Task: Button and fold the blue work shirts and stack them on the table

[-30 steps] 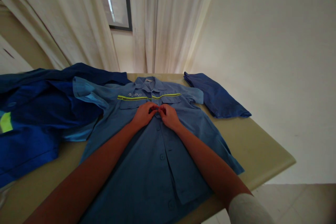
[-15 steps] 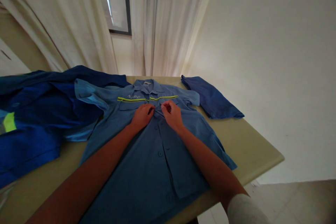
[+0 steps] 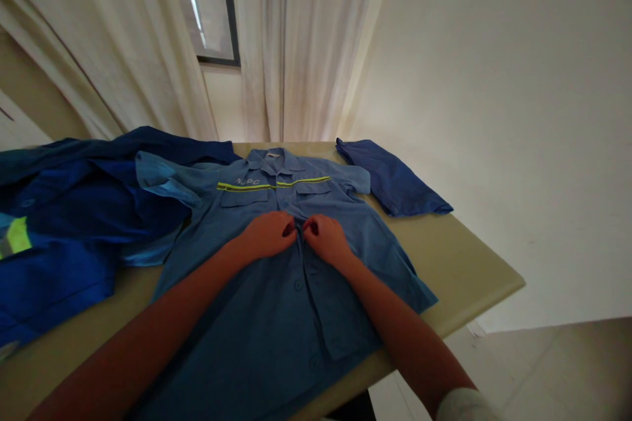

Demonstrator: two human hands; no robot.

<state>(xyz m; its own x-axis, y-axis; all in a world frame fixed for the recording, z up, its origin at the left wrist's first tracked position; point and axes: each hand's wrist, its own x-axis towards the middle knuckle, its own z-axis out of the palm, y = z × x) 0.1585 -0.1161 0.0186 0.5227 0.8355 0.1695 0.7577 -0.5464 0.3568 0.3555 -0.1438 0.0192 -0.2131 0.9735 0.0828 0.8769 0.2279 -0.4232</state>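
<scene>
A blue-grey short-sleeved work shirt (image 3: pixel 257 316) lies face up, its collar away from me and a yellow stripe across the chest. Both hands meet at the front placket, just below the chest pockets. My left hand (image 3: pixel 273 235) pinches the placket edge on the left. Opposite it, my right hand (image 3: pixel 326 237) pinches the other front edge, fingertips almost touching the left ones. The button between my fingers is hidden. Below the hands the front hangs apart, with a button (image 3: pixel 298 285) and a lower button (image 3: pixel 315 362) showing on the left panel.
Darker blue garments (image 3: pixel 74 230), one with a yellow-green reflective band (image 3: pixel 18 235), are heaped at the left. A folded navy garment (image 3: pixel 392 177) lies at the back right of the tan table (image 3: pixel 444 256). Curtains (image 3: pixel 306 46) and a wall stand behind.
Both hands have moved down the placket, from chest-pocket height to below the pockets, and are pinching the shirt there. The view has shifted slightly.
</scene>
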